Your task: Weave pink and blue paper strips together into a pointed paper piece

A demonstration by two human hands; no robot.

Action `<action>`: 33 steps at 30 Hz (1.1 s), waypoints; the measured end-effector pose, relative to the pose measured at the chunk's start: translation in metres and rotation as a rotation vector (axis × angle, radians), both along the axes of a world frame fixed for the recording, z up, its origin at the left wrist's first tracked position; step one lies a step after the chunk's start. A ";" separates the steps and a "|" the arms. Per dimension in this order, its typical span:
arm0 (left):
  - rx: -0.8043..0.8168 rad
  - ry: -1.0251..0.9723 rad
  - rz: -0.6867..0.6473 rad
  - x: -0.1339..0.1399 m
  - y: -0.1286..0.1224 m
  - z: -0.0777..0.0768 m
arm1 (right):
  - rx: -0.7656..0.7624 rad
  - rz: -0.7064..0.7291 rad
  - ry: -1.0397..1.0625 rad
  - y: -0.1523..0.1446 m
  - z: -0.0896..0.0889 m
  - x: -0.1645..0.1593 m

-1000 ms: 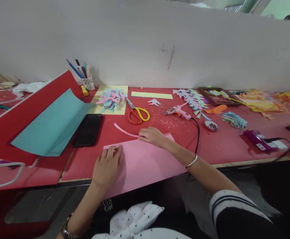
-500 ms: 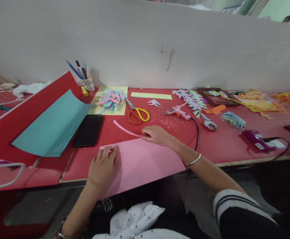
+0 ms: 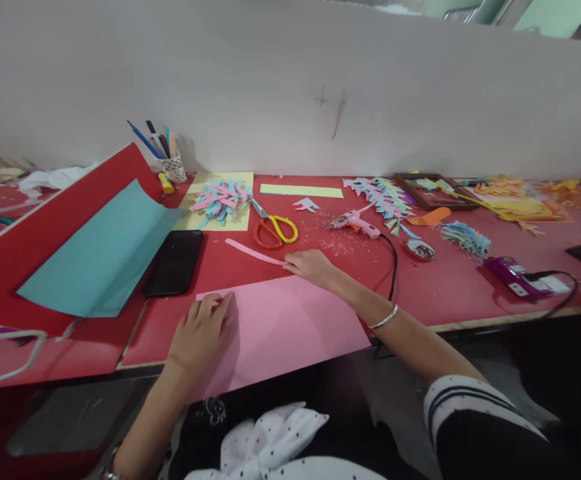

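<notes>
Pink paper sheet [image 3: 285, 333] lies at the lower centre of the frame, on a red tabletop [image 3: 445, 287], its lower edge overhanging the table's front. A worker's left hand [image 3: 200, 330] rests palm down on its left side, fingers loosely bent and flattened against the paper rather than closed around it. The right hand [image 3: 313, 267], above the sheet's upper edge near mid-frame, has its fingertips pinched together on the right end of a narrow pink strip [image 3: 250, 250], which slants up and left. Just above the strip lie scissors [image 3: 273, 227] with one red and one yellow handle loop; a black phone [image 3: 174, 262] is to its left. A pink glue gun [image 3: 355, 222] rests right of centre. At upper centre-left, cut paper pieces [image 3: 220, 200] are heaped on a pale yellow sheet [image 3: 243, 220], while a blue sheet [image 3: 100, 260] leans across a red board [image 3: 30, 250] at left.
</notes>
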State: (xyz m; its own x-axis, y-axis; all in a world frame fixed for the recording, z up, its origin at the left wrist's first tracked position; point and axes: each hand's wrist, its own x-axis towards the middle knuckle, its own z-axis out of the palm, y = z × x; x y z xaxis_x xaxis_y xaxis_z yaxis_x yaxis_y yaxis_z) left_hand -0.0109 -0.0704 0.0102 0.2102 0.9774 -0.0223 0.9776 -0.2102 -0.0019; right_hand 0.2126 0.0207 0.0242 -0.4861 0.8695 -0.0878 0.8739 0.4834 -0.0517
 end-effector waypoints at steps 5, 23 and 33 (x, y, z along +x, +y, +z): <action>-0.005 0.009 0.003 0.000 -0.001 0.001 | 0.023 0.085 0.134 -0.005 0.001 0.014; -0.012 0.015 0.021 -0.009 0.002 -0.005 | 0.057 0.113 0.160 0.001 -0.008 0.030; -0.111 0.018 0.038 -0.014 0.005 0.000 | 0.038 0.209 0.106 0.000 -0.011 0.037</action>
State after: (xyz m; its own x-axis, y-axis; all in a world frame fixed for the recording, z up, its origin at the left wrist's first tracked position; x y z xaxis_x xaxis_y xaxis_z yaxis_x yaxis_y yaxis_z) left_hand -0.0249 -0.0650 0.0097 0.1718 0.9759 -0.1344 0.9849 -0.1731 0.0020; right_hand 0.2498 0.0208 0.0137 -0.6609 0.7504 0.0044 0.7451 0.6569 -0.1158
